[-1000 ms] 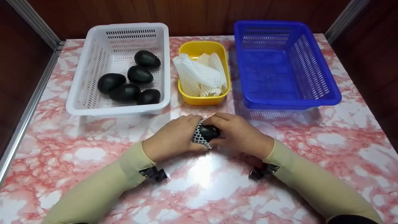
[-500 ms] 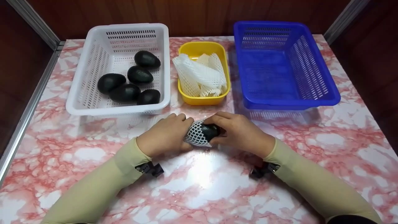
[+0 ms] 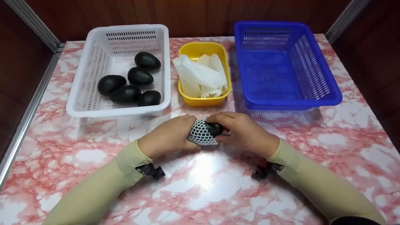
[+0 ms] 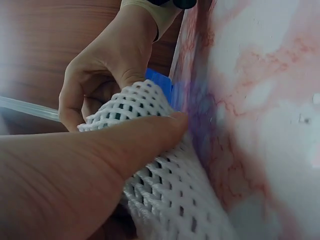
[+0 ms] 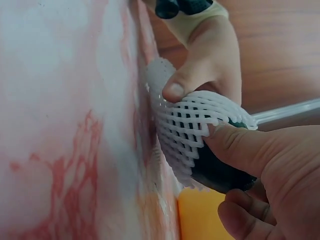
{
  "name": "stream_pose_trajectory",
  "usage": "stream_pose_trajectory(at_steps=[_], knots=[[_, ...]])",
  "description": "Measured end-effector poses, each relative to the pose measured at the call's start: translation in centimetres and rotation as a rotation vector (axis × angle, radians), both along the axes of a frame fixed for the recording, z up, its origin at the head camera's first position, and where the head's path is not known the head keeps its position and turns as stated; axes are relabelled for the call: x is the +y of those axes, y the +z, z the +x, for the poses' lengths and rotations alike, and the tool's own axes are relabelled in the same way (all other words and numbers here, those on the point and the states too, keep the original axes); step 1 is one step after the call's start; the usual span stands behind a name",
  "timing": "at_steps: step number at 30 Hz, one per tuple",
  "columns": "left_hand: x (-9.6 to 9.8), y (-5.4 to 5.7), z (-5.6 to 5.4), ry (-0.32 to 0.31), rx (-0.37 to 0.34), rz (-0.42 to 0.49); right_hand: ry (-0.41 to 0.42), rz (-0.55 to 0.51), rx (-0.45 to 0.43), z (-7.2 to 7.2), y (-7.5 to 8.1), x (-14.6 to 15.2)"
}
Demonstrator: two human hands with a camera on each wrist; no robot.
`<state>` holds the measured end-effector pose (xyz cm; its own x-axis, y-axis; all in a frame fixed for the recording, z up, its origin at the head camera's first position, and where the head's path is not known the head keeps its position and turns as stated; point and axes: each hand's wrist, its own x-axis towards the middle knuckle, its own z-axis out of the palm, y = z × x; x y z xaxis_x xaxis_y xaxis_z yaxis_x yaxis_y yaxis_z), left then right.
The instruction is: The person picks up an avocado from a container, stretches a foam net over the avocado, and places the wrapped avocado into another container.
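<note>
Between the two hands is a dark avocado [image 5: 217, 170], its left part inside a white foam net sleeve [image 3: 201, 133]. My left hand [image 3: 170, 132] grips the sleeve with the avocado in it, the thumb lying across the mesh in the left wrist view. My right hand [image 3: 247, 132] holds the bare right end of the avocado, thumb at the edge of the net sleeve in the right wrist view. Beyond the left hand's thumb, the unfilled tail of the sleeve hangs loose toward the marbled table.
A white basket [image 3: 118, 112] with several avocados [image 3: 125, 94] stands at the back left. In the back middle, a yellow bin [image 3: 204, 101] holds more white foam net sleeves [image 3: 203, 73]. A blue basket [image 3: 292, 104] stands at the back right.
The net sleeve now covers more of the avocado. My left hand shifted left along the sleeve, then slightly back right; my right hand stays on the avocado's end.
</note>
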<state>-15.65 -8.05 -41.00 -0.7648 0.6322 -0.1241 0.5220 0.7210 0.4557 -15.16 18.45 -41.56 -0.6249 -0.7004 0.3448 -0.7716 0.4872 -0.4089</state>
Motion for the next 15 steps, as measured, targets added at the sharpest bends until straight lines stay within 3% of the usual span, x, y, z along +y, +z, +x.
stream_pose_trajectory(at_steps=[15], knots=[[1.5, -1.0, 0.6, -0.023, 0.008, 0.164, 0.034, 0.030, -0.031, -0.5, -0.1, 0.3]])
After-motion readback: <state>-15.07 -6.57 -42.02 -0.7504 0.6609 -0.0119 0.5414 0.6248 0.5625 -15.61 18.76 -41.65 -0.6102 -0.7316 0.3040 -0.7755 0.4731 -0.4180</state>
